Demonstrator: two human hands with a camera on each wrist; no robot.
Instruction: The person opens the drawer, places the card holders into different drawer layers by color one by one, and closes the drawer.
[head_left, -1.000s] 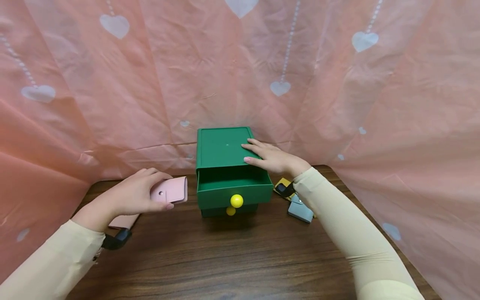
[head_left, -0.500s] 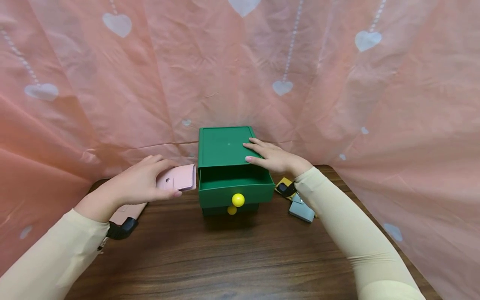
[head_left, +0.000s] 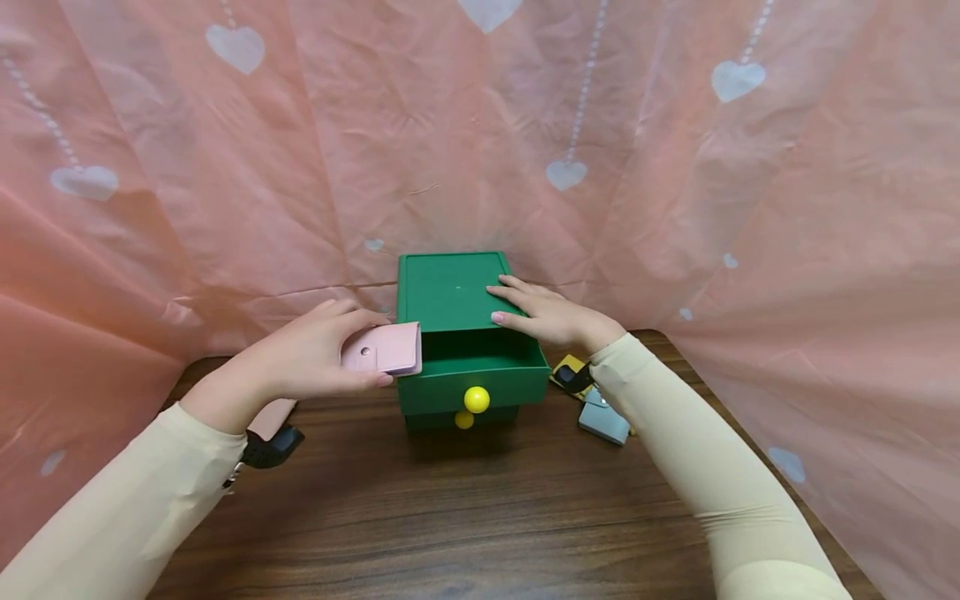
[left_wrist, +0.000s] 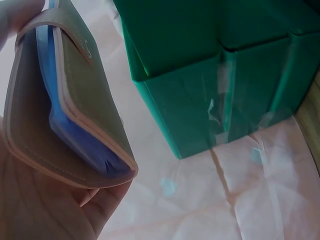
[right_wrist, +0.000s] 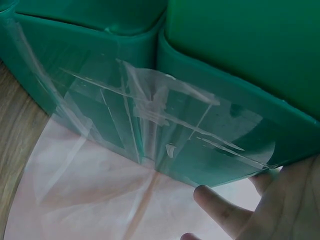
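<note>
My left hand point(head_left: 315, 352) grips a pink card holder point(head_left: 388, 348) between thumb and fingers, at the left edge of the green drawer unit point(head_left: 442, 287). In the left wrist view the card holder point(left_wrist: 97, 95) has a snap strap and bluish plastic sleeves inside. The unit's upper drawer point(head_left: 435, 395) is pulled out, with a yellow knob point(head_left: 476, 399) on its front; its visible inside is bare. My right hand point(head_left: 551, 318) rests on the unit's top right side, fingers spread and fairly straight. The right wrist view shows clear tape point(right_wrist: 150, 100) on the unit's side.
Partly behind my left wrist, a pinkish wallet point(head_left: 272, 417) lies on the wooden table point(head_left: 465, 517). Right of the unit lie a grey-blue card holder point(head_left: 603, 419) and a yellow one point(head_left: 567, 364), partly covered by the right wrist strap. A pink curtain point(head_left: 465, 167) hangs close behind.
My left hand has carried the pink card holder rightward and slightly up, from beside the drawer unit to overlapping the open drawer's left edge. The right hand stays on the unit.
</note>
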